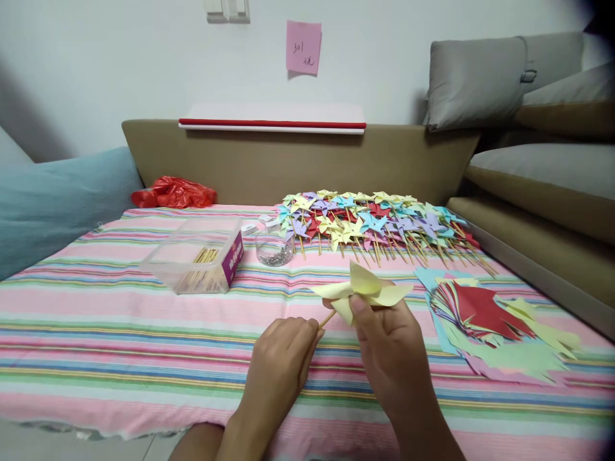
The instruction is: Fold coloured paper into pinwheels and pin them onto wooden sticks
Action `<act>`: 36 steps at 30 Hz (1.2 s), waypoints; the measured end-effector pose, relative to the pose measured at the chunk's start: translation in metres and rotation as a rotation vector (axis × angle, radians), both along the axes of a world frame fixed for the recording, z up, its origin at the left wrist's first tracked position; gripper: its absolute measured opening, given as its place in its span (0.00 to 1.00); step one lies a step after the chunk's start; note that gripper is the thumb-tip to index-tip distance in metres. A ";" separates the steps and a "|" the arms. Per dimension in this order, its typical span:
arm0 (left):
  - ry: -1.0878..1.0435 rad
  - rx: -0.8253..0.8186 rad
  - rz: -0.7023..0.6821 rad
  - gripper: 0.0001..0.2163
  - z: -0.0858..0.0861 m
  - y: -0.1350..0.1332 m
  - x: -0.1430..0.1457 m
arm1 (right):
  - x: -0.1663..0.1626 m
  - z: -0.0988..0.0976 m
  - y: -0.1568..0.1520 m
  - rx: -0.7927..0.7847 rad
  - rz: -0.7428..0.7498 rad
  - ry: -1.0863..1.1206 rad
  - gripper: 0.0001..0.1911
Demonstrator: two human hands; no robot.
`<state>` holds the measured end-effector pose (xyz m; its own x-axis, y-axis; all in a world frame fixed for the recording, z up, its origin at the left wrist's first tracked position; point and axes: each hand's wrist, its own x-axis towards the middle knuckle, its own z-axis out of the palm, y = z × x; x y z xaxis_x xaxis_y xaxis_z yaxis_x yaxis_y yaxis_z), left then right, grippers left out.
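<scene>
The left hand (281,362) pinches a thin wooden stick (327,318), fingers shut tight on its low end. The right hand (391,349) holds a yellow paper pinwheel (361,291) just above the striped cloth (120,339), thumb pressed on its middle. It looks very light and floppy and would bend easily, so the middle seems the best spot to hold. Farther back lies a pile of finished pinwheels (379,224).

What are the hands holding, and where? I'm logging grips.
A yellow paper pinwheel: right hand pinches its folded centre, left hand grips its wooden stick.
</scene>
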<state>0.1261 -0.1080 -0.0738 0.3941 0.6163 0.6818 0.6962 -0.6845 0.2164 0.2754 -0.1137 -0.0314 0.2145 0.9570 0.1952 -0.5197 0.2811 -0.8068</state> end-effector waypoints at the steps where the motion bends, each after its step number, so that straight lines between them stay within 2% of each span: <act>1: 0.019 -0.007 0.009 0.06 -0.001 0.000 0.000 | 0.000 -0.001 0.002 -0.024 -0.020 0.016 0.13; 8: 0.107 -0.132 0.010 0.09 -0.007 0.000 0.002 | 0.002 -0.013 0.014 -0.120 -0.054 0.098 0.24; 13: 0.181 -0.188 -0.016 0.10 -0.008 -0.001 0.002 | 0.003 -0.016 0.014 -0.216 -0.090 0.164 0.23; 22: 0.221 -0.353 -0.028 0.10 -0.012 0.001 0.000 | 0.003 -0.025 0.016 -0.354 -0.014 0.196 0.21; 28: 0.194 -0.447 -0.033 0.10 -0.012 0.000 0.001 | 0.006 -0.021 0.018 -0.451 0.042 0.201 0.22; 32: 0.089 -0.560 0.049 0.12 0.002 0.013 0.001 | 0.018 -0.022 0.025 -0.522 -0.142 0.223 0.29; 36: 0.092 -0.593 0.206 0.15 0.042 0.059 0.015 | 0.035 -0.030 0.035 -0.514 -0.264 0.258 0.26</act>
<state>0.1409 -0.0493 -0.0317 0.2677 0.9483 0.1703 0.8344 -0.3166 0.4511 0.3107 -0.0783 -0.0615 0.4351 0.8231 -0.3650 -0.6818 0.0364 -0.7307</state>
